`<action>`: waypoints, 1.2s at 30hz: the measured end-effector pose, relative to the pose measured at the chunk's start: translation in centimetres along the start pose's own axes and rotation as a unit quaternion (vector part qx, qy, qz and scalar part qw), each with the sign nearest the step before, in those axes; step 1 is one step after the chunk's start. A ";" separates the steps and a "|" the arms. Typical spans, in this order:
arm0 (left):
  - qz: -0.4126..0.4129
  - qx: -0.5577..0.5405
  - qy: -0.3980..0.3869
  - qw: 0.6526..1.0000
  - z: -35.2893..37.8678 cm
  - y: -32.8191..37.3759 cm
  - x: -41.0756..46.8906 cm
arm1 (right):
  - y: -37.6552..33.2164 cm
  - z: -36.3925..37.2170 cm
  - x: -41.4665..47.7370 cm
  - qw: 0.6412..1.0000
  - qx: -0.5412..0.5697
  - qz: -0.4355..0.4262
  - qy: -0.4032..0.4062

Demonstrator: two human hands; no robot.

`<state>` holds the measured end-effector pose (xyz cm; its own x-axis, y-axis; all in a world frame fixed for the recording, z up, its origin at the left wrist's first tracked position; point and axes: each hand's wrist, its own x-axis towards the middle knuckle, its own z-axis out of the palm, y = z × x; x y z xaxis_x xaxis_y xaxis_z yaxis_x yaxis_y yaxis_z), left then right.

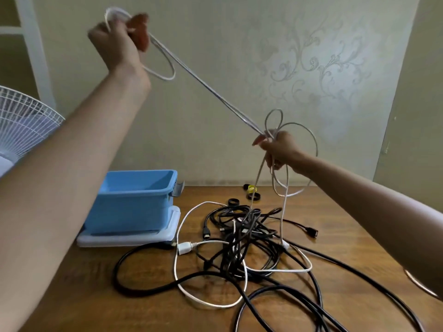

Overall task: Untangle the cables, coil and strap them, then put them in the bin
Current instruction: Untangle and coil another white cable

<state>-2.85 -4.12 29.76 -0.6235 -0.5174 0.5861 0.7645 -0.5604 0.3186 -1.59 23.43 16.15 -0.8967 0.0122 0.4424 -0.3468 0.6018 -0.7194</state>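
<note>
hands both up over the table, a thin grey cable (208,88) stretched taut between them. left hand (112,41) raised high at upper left, fist curled round one end of that cable, with small loops sticking out above and below the fist. blurred orange-brown thing (140,32) sits at the fingers, can't tell what it is. right hand (279,149) is lower, mid right, fingers curled tight round several loops of the same cable. two loops stand up above the hand, the rest hangs below it and trails down into the cable tangle (242,236).

tangle lies on the wooden table (96,295), centre, mostly black leads knotted together. white usb cable (184,248) loops round its left and front sides, plug just left of the pile. thick black cable (143,289) curves out front left and runs off the near edge. black plug (206,233), hdmi-like, lies at the left edge of the pile.

blue bin (129,207) stands left of the tangle, near but apart, on its white lid (124,240). grey latch on its right end. none of the cables are in it. straps (254,196) rolled into small rings behind the tangle, black ones plus a yellow strap (251,188).

white fan (24,116) at far left, patterned wall (215,44) behind.
</note>
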 end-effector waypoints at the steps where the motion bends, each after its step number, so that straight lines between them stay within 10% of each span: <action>1: 0.024 0.057 0.017 0.998 -0.7 -0.9 -0.3 | -0.4 -0.2 0.2 0.999 0.044 0.011 0.009; 4: 0.010 0.300 -0.080 0.951 -3.1 -4.1 -3.1 | -2.7 -0.9 1.0 0.969 0.247 0.022 -0.006; 8: -0.184 0.524 -0.414 0.721 -5.8 -6.8 -9.1 | -6.6 -3.3 2.8 0.873 0.484 -0.063 -0.016; 10: -0.213 0.499 -0.508 0.669 -6.0 -8.0 -11.3 | -8.4 -4.5 3.5 0.849 0.521 -0.083 -0.027; 16: -0.195 0.538 -0.508 0.645 -6.5 -10.5 -12.4 | -8.8 -6.2 3.8 0.876 0.474 -0.086 -0.011; 22: -0.281 0.429 -0.349 0.784 -7.7 -10.5 -10.1 | -7.0 -6.0 3.5 0.886 0.451 -0.108 -0.021; 28: -0.289 0.444 -0.397 0.750 -10.1 -10.1 -9.6 | -4.0 -6.3 4.5 0.968 0.239 0.008 0.076; 36: -0.327 0.544 -0.328 0.700 -12.8 -11.5 -10.7 | 6.1 -4.6 1.3 0.957 -0.095 0.249 -0.114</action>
<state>-7.07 -0.42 10.28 -0.9616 0.2278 0.1534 0.2464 0.4691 0.8481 -3.62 30.80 14.74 -0.9821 0.1734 -0.0740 0.1759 0.7007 -0.6914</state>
